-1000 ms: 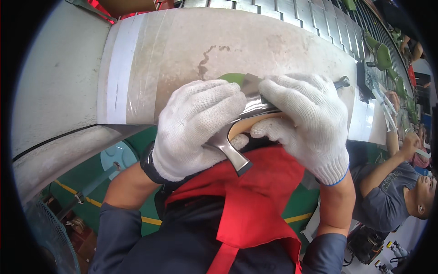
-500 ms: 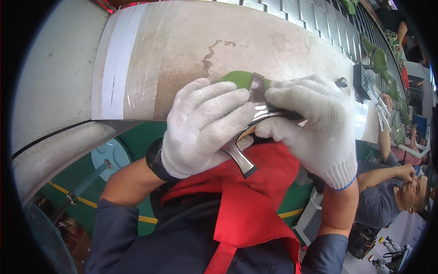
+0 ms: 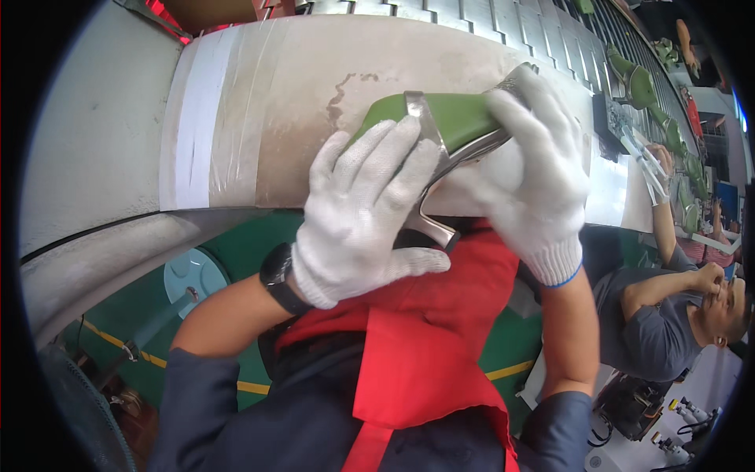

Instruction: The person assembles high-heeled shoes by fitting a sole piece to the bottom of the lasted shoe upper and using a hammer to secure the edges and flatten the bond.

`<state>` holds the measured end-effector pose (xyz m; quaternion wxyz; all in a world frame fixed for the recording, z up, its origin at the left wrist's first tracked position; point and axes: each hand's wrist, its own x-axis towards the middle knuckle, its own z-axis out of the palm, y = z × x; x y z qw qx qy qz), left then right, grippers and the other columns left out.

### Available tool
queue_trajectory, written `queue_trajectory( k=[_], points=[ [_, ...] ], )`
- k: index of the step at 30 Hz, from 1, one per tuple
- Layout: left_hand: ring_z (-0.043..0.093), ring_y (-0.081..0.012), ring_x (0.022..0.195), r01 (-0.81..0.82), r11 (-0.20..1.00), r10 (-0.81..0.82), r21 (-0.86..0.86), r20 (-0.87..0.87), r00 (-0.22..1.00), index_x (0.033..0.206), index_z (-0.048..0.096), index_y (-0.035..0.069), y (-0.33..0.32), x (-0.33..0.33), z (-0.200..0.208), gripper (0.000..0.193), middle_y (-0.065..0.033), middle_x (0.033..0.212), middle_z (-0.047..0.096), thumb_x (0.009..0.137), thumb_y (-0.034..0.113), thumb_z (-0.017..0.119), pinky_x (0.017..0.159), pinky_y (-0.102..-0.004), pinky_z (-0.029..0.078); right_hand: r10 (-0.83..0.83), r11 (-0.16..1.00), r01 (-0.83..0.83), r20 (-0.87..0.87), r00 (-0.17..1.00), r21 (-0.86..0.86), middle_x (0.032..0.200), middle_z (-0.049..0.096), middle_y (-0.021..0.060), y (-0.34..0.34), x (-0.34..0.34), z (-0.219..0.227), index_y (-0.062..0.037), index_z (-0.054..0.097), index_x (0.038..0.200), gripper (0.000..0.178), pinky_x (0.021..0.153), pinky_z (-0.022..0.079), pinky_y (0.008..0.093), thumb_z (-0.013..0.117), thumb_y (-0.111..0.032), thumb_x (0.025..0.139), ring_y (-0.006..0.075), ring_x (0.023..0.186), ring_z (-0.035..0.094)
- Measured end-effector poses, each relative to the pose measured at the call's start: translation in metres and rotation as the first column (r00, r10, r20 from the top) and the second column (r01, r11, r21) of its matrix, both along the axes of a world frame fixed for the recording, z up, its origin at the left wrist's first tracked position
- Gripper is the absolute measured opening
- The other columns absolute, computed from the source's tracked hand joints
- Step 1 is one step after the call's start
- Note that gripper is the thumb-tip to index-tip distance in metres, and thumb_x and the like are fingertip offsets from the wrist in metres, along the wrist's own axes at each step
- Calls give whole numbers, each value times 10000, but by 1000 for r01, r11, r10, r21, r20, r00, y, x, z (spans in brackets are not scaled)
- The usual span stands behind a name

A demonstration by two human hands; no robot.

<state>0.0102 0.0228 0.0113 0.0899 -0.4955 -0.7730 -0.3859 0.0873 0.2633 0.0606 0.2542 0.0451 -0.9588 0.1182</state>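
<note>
Loosening at left: left hand [image 3: 358, 204] spread open, fingers over strap [image 3: 425, 122], thumb now clear of heel [image 3: 437, 230]. Silver high-heeled shoe [image 3: 464, 156] sits farther over worktop [image 3: 307, 55] than half second ago, more green last [image 3: 464, 116] showing. Right hand [image 3: 539, 185], blurred, shifted toward toe; cannot tell whether gripping. Suggests handhold changing. Surface: white strip [image 3: 206, 118], dark stain [image 3: 336, 101], metal slats [image 3: 480, 17] beyond. Room: pale-blue stool [image 3: 189, 271], green floor [image 3: 250, 346], grey-shirted co-worker [image 3: 657, 334].
</note>
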Motion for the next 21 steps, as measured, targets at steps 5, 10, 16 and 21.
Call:
queue_trajectory(
  k=[5,10,16,21],
  points=[
    [633,-442,1374,129,989,-140,72,169,976,1173,660,25,19,-41,22,532,-274,1439,661,794,225,976,1145,-510,474,-488,852,460,-60,871,-248,1374,735,266,51,35,-30,15,716,1372,414,1122,556,450,770,-67,970,381,1318,707],
    [653,-307,1319,190,980,-149,-54,430,891,1022,561,33,42,-57,31,415,-258,1419,651,813,111,910,1013,-390,535,-506,816,494,43,862,-300,1252,753,241,63,47,-53,-46,724,1390,440,1090,555,476,681,13,956,406,1210,729],
    [629,-243,1316,132,982,-63,-135,425,903,1195,554,15,52,-50,32,468,-259,1511,603,828,84,837,1091,-382,521,-388,920,391,104,916,-8,1186,703,212,51,48,-45,-80,716,1402,569,923,570,515,683,53,849,423,1048,684],
    [606,-379,1451,156,956,-52,-250,379,924,1601,452,-43,71,-51,47,880,-270,1546,582,826,99,844,1245,-438,446,-189,748,335,301,935,-572,1157,760,187,33,62,-27,-42,724,1327,459,946,599,401,779,23,876,342,1056,747]
  ],
)
